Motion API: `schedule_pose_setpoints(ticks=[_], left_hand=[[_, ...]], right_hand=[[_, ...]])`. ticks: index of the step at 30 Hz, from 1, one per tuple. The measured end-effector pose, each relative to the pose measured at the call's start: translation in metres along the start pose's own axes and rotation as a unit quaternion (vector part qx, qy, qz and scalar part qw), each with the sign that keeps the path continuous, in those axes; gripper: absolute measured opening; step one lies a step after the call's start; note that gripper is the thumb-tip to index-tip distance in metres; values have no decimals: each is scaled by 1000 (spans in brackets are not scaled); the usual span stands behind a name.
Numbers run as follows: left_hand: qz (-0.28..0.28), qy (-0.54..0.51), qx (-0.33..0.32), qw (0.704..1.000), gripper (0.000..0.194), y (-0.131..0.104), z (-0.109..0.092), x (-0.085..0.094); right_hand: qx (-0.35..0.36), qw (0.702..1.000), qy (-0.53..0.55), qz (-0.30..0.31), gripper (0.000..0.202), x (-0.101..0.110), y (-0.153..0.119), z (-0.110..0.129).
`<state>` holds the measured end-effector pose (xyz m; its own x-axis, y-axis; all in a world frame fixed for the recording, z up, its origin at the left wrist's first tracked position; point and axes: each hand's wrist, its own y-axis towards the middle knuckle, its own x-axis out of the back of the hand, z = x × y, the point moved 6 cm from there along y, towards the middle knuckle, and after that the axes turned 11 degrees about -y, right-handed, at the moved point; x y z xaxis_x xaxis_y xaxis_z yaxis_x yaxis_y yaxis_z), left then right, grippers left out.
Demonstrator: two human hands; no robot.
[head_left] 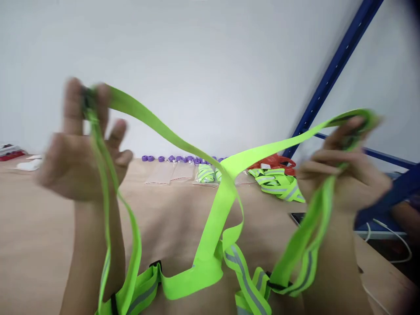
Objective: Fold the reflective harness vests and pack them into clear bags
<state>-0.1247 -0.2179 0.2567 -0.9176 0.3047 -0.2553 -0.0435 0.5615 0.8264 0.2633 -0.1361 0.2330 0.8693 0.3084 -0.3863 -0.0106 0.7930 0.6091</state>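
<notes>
A neon green reflective harness (213,218) of elastic straps with grey stripes hangs between my two raised hands. At the upper left, my left hand (87,148) has a strap with a dark buckle (87,103) caught among its fingertips; the hand is blurred. At the right, my right hand (344,164) pinches the other shoulder strap near another dark adjuster, also smeared by motion. The straps meet at a Y-shaped join in the middle. Below, the striped waist part and its black buckles (156,265) droop close to the tabletop, partly out of frame.
On the brown table (42,236), several purple rolls (179,159) and clear plastic bags (160,173) line the wall. More green harnesses (278,183) lie beside a red bag (278,162). A phone (297,217), blue metal frame (331,74) and white cable (393,236) are at the right.
</notes>
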Motion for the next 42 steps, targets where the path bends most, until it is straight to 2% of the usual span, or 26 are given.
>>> schedule_pose_setpoints(ticks=[1,2,4,6,7,9,12,14,16,20,21,23,25,26,27,29,31,33,34,37,42], left_hand=[[25,1,15,1000,64,5,15,1],[24,11,45,999,57,8,34,6],[31,38,144,988,55,4,82,18],[30,114,278,953,65,-11,133,36],[32,175,324,929,68,-20,154,45],[37,267,376,886,72,-37,183,62],[38,332,421,843,79,-53,200,78],[42,366,443,817,80,-56,199,82],[54,386,448,805,76,-52,188,80],[93,401,437,800,66,-41,151,69],[108,414,435,792,62,-43,139,67],[151,487,426,747,52,-55,115,66],[181,559,419,692,46,-81,93,64],[188,583,407,677,46,-96,83,59],[184,604,383,675,46,-113,75,51],[189,614,306,703,44,-146,64,23],[242,607,225,723,41,-179,65,-13],[292,612,170,715,44,-204,73,-43],[307,617,158,707,46,-213,78,-51],[323,636,161,682,46,-223,89,-56],[308,645,217,665,39,-220,87,-31]], right_hand=[[-7,1000,15,26,31,1,7,-15],[-27,998,-7,50,31,3,13,-34],[-92,990,-97,55,33,16,22,-84],[-159,962,-215,47,35,35,22,-136],[-182,942,-278,49,36,44,20,-159],[-199,923,-325,48,40,58,15,-191],[-199,899,-387,48,45,73,10,-208],[-197,877,-435,51,49,78,12,-200],[-195,854,-478,63,49,80,16,-183],[-186,814,-541,102,34,78,6,-132],[-182,799,-561,120,32,78,-3,-119],[-177,748,-612,187,33,80,-33,-100],[-204,713,-626,241,35,88,-71,-90],[-221,700,-627,262,35,93,-90,-87],[-234,691,-626,277,38,98,-108,-86],[-254,691,-604,305,54,101,-136,-88],[-259,710,-570,323,70,98,-153,-93],[-250,731,-546,324,75,90,-158,-98],[-243,740,-540,318,74,86,-158,-99],[-237,756,-533,298,68,81,-157,-99],[-231,738,-568,280,53,93,-161,-84]])
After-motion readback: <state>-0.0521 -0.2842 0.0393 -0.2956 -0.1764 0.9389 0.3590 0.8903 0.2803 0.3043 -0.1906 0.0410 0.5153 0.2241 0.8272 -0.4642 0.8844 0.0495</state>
